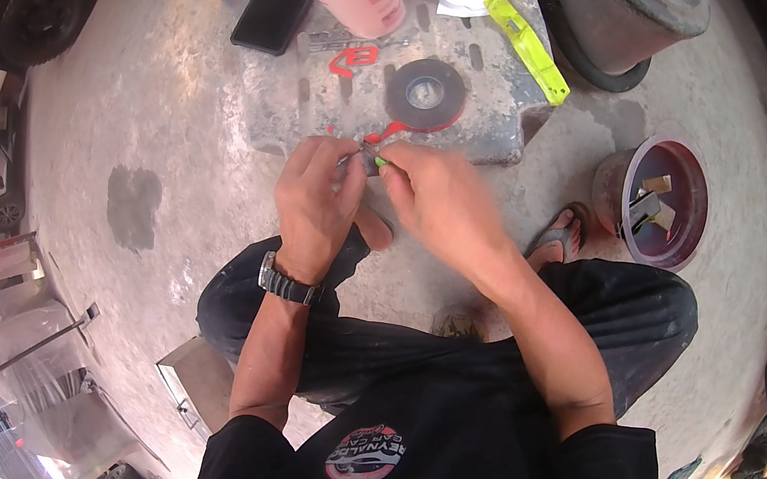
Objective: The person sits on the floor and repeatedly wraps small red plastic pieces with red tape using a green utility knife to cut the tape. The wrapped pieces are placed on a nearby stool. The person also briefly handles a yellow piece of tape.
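Head: tub (701, 196) holds pieces (649, 209); hands (315, 196) pinching.

A small dark thing (370, 155) is held a bit above the middle of the frame. It is mostly hidden, so its shape is hard to tell. Just above it, a round grey tape roll (452, 99) lies flat, with a red strip (389, 130) sticking out at its bottom left.

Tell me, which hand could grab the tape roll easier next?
Probably the right hand: it's nearer the tape roll, just below it in the picture. The left hand is farther left. Both pinch a small dark thing, though.
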Available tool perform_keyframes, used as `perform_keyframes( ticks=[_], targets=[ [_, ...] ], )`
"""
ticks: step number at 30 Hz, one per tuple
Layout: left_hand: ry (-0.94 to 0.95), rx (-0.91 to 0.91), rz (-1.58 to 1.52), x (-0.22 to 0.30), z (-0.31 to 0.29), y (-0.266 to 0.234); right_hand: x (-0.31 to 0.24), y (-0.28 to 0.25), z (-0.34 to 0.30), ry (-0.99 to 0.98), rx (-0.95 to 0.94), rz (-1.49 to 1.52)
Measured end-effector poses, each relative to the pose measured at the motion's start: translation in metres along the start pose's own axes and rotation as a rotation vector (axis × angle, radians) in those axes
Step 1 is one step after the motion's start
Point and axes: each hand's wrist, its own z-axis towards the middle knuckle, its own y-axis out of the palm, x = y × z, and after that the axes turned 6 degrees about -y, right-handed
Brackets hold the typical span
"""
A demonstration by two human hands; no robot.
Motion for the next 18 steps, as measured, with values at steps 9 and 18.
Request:
perform_keyframes(
  ticks=[9, 18],
  targets=[
    [-0.046, 0.015, -0.022, -0.0034, -0.0022, 0.0033, 0.0033, 0.0065, -0.0041, 0.025, 0.051, 0.042],
    [-0.092, 0.018, -0.066, -0.0048, -0.0032, 0.0063, 0.0047, 0.0113, -0.0047, 0.001, 0.073, 0.046]
  ],
)
